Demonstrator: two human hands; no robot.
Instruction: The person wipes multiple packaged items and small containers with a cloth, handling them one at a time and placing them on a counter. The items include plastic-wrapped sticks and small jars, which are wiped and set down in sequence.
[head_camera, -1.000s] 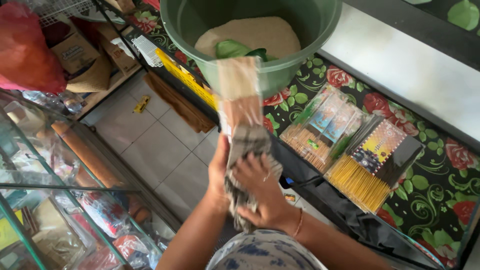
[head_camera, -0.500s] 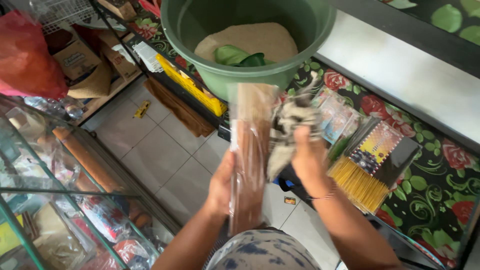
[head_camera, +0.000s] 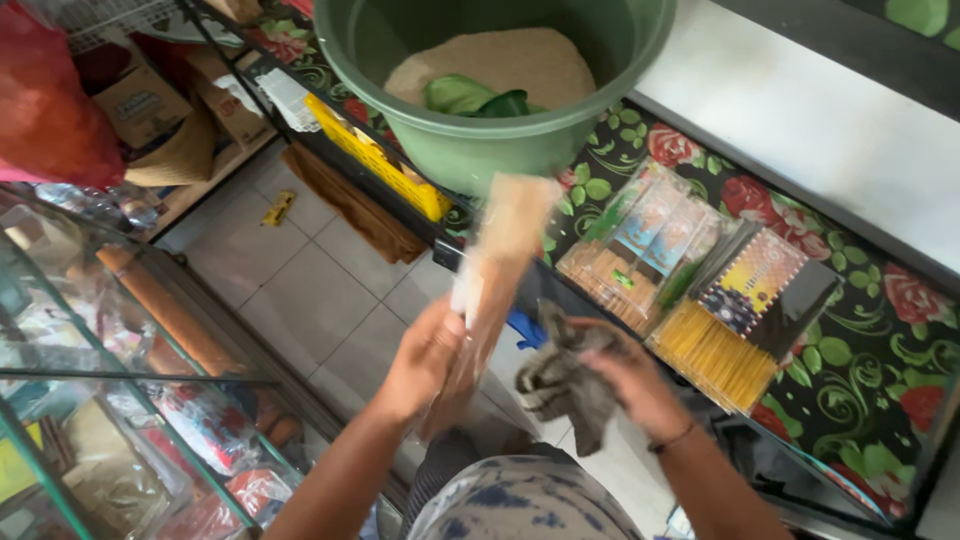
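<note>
The left hand (head_camera: 425, 360) is closed around a long clear packet (head_camera: 495, 280), which stands tilted. The right hand (head_camera: 640, 385) clutches a grey cloth (head_camera: 560, 385) just beside it.

packet (head_camera: 497, 270): motion-blurred, contents unreadable | green basin (head_camera: 470, 140): rim cut by top edge | left hand (head_camera: 425, 362): fingertips hidden by packet

Desk (head_camera: 880, 350) with dark floral cover carries green basin (head_camera: 470, 150), clear packs of incense sticks (head_camera: 640, 250), yellow stick bundle (head_camera: 710, 350); tiled floor (head_camera: 300, 300) below.
</note>
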